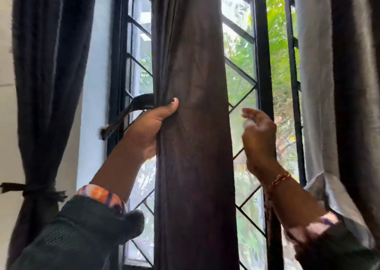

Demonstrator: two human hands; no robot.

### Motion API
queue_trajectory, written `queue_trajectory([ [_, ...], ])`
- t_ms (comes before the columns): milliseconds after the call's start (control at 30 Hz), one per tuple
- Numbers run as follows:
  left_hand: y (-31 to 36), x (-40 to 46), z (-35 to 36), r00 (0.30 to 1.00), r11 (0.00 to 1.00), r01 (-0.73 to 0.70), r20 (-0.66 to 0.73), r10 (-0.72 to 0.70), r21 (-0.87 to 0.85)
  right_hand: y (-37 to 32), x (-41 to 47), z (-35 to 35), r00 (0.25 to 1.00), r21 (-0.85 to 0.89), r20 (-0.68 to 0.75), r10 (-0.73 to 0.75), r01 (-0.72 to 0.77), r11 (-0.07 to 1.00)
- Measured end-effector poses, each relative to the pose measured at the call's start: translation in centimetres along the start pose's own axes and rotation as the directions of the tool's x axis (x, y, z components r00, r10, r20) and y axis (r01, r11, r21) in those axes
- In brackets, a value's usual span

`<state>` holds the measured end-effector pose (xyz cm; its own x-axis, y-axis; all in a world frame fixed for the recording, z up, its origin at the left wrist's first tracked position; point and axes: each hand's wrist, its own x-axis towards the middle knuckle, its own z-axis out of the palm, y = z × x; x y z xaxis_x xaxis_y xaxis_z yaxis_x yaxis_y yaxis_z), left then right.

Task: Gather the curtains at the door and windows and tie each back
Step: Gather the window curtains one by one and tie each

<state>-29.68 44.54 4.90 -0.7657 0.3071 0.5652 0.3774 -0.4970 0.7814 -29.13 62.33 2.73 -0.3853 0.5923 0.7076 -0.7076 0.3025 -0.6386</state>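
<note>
The left hand (pixel 150 126) grip squeezes the brown curtain (pixel 193 126) bunched mid-window, with its tie cord (pixel 123 115) at 9 o'clock; the loose right hand (pixel 260 134) at 3 o'clock should reach behind, bringing that cord round snug.

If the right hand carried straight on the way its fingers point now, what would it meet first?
Probably the gathered brown curtain: the right hand is open, fingers aimed up-left toward the curtain's right edge. Depth is unclear; it could pass behind toward the window grille.

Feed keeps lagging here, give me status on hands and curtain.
Left hand grips middle curtain and tie strap. Right hand free, blurred, right of the bundle. Left curtain already tied. Nothing in the way.
</note>
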Motion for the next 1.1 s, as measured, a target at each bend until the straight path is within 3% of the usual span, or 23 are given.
queue_trajectory([
  [33, 0.1, 0.1, -0.1, 1.000, 1.000, 0.000, 0.029, 0.001, -0.021, 0.1, 0.4, -0.3, 0.980, 0.104, 0.132, 0.148, -0.162, 0.981],
  [100, 0.1, 0.1, 0.3, 0.998, 0.998, -0.005, 0.066, 0.009, -0.057, -0.8, -0.1, -0.7, 0.801, 0.160, 0.514, 0.306, -0.441, 0.883],
  [133, 0.1, 0.1, 0.6, 0.997, 0.997, -0.006, 0.076, 0.011, -0.071, -1.4, -0.8, -1.0, 0.705, 0.160, 0.646, 0.293, -0.500, 0.851],
  [200, -0.1, 0.2, 1.1, 0.995, 0.996, -0.015, 0.101, 0.024, -0.089, -2.0, -1.3, -1.4, 0.604, 0.203, 0.773, 0.192, -0.523, 0.828],
  [400, 0.2, 0.2, 1.0, 0.995, 0.998, -0.026, 0.090, 0.031, -0.059, -2.6, -0.6, -1.6, 0.496, 0.238, 0.857, 0.137, -0.617, 0.750],
  [600, 0.0, -0.1, 1.2, 0.998, 0.997, -0.064, -0.007, 0.064, 0.047, -2.2, 0.6, -1.5, 0.476, 0.183, 0.860, 0.186, -0.628, 0.757],
  [667, -0.4, -0.1, 1.3, 0.982, 0.979, -0.131, -0.114, 0.150, 0.156, -2.5, 0.7, -1.7, 0.466, 0.137, 0.856, 0.225, -0.624, 0.769],
  [700, -0.8, 0.2, 1.1, 0.951, 0.941, -0.217, -0.161, 0.263, 0.259, -2.5, 0.9, -1.8, 0.470, 0.107, 0.845, 0.253, -0.613, 0.783],
  [733, -1.1, 0.6, 0.7, 0.885, 0.845, -0.339, -0.165, 0.436, 0.413, -2.5, 1.0, -1.9, 0.485, 0.080, 0.827, 0.284, -0.603, 0.794],
  [800, -1.7, 1.3, 0.1, 0.652, 0.450, -0.520, -0.003, 0.758, 0.726, -2.6, 1.1, -2.1, 0.567, 0.049, 0.751, 0.339, -0.560, 0.827],
  [833, -2.1, 1.6, -0.1, 0.551, 0.255, -0.516, 0.089, 0.830, 0.818, -2.6, 1.2, -2.1, 0.636, 0.036, 0.684, 0.356, -0.517, 0.855],
  [933, -2.8, 1.9, 0.1, 0.378, -0.132, -0.356, 0.272, 0.885, 0.925, -2.7, 0.9, -2.3, 0.842, 0.006, 0.464, 0.274, -0.312, 0.950],
  [1000, -2.8, 2.1, 0.9, 0.291, -0.312, -0.346, 0.417, 0.861, 0.885, -2.4, 0.8, -2.2, 0.954, -0.008, 0.296, 0.056, -0.056, 0.998],
  [1033, -2.7, 2.1, 1.5, 0.262, -0.383, -0.355, 0.484, 0.835, 0.853, -2.3, 0.8, -2.1, 0.973, -0.076, 0.213, -0.085, 0.103, 0.992],
  [1100, -2.7, 2.2, 2.6, 0.217, -0.516, -0.350, 0.603, 0.768, 0.782, -2.6, 0.6, -2.1, 0.932, -0.227, 0.116, -0.344, 0.362, 0.904],
])
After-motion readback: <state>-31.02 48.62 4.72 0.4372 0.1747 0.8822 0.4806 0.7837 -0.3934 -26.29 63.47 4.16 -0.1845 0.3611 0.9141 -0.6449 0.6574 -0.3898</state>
